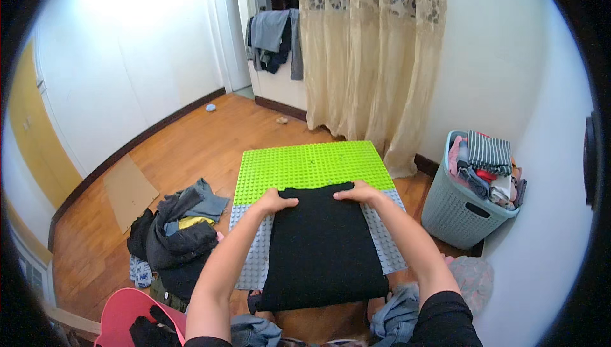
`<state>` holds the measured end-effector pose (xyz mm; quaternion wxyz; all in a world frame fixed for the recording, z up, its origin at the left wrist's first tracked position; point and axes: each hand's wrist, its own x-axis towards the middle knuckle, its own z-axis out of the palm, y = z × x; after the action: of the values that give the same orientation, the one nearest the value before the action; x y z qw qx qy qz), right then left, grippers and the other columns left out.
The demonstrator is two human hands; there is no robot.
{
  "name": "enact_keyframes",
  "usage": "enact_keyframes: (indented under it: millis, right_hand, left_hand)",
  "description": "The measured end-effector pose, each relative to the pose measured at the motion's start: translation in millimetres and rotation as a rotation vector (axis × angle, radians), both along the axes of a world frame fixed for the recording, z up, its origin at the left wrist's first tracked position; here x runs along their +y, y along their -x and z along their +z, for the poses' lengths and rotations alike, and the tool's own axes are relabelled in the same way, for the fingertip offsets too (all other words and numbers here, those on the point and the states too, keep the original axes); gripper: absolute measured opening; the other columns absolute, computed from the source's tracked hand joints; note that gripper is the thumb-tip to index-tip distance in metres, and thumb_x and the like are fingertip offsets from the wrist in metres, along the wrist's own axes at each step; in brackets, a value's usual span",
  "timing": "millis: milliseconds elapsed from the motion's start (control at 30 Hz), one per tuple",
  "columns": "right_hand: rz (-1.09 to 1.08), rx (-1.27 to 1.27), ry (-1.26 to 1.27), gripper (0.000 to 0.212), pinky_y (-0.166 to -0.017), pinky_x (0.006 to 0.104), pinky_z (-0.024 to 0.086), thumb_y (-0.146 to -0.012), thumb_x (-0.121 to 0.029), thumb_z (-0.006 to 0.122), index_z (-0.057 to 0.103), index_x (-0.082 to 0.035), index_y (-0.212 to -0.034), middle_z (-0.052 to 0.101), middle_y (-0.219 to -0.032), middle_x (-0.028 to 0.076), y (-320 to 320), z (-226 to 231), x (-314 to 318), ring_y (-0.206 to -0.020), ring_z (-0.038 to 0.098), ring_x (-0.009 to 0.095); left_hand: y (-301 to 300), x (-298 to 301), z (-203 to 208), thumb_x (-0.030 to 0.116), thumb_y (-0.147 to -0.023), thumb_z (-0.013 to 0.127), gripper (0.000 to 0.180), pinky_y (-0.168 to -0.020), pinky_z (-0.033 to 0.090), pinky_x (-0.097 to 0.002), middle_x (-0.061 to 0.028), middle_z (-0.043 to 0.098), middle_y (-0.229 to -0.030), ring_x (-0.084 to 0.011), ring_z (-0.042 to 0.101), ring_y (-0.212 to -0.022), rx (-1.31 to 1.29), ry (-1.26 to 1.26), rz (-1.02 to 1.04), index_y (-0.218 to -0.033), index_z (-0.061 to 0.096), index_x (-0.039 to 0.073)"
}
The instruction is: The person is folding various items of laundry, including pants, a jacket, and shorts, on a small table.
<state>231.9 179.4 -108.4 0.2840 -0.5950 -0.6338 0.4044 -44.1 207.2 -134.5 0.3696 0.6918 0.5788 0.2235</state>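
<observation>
A piece of black clothing (pixel 321 245) lies in a flat, roughly rectangular shape on a small table with a studded top (pixel 305 162), green at the far part and grey nearer me. Its near edge hangs over the table's front. Its exact kind I cannot tell. My left hand (pixel 275 202) is closed on the far left corner of the cloth, thumb lying on top. At the far right corner, my right hand (pixel 358 193) grips the cloth the same way. The fingers under the cloth are partly hidden.
A heap of dark clothes (pixel 181 232) lies on the floor at left, near a flat cardboard piece (pixel 129 189). A pink tub (pixel 127 305) with black cloth stands at lower left. On the right is a light blue laundry basket (pixel 455 210) of clothes. A beige curtain (pixel 369 60) hangs behind.
</observation>
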Motion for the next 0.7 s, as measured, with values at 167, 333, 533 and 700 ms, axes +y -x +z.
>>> enact_keyframes:
  millis: [167, 333, 533, 700]
  right_hand:
    - [0.02, 0.192, 0.269, 0.064, -0.08, 0.0303, 0.045, -0.061, -0.022, 0.076, 0.049, 0.006, -0.112, 0.056, -0.107, 0.016, -9, 10, 0, -0.092, 0.057, 0.023]
    - [0.051, 0.457, 0.389, 0.055, -0.084, 0.0307, 0.044, -0.067, -0.013, 0.071, 0.048, -0.001, -0.115, 0.056, -0.108, 0.01, -7, 38, -18, -0.097, 0.054, 0.02]
    - [0.045, 0.329, 0.045, 0.079, -0.092, 0.0326, 0.037, -0.063, -0.017, 0.075, 0.033, 0.004, -0.127, 0.048, -0.116, 0.016, -9, 149, -56, -0.108, 0.046, 0.024]
    - [0.184, 0.193, -0.644, 0.029, -0.062, 0.0247, 0.041, -0.072, -0.022, 0.069, 0.055, -0.005, -0.09, 0.057, -0.078, 0.003, -4, 245, -72, -0.072, 0.051, 0.01]
  left_hand:
    - [-16, -18, 41, 0.03, -0.065, 0.075, 0.067, -0.078, 0.045, -0.0334, -0.0209, 0.057, -0.101, -0.0245, 0.057, -0.09, -0.025, 0.238, -0.031, -0.108, 0.048, -0.014]
    - [-8, -36, 58, 0.027, -0.066, 0.074, 0.069, -0.083, 0.044, -0.0305, -0.0185, 0.054, -0.11, -0.0231, 0.055, -0.096, -0.515, 0.179, -0.145, -0.116, 0.043, -0.01]
    - [-4, -66, 167, 0.028, -0.066, 0.075, 0.058, -0.084, 0.042, -0.0288, -0.0116, 0.059, -0.103, -0.0183, 0.055, -0.094, -0.408, 0.031, -0.207, -0.111, 0.052, -0.002]
    - [-9, -92, 270, 0.021, -0.072, 0.07, 0.035, -0.073, 0.045, -0.0272, -0.006, 0.06, -0.087, -0.0136, 0.056, -0.079, -0.405, -0.495, -0.196, -0.097, 0.055, 0.001]
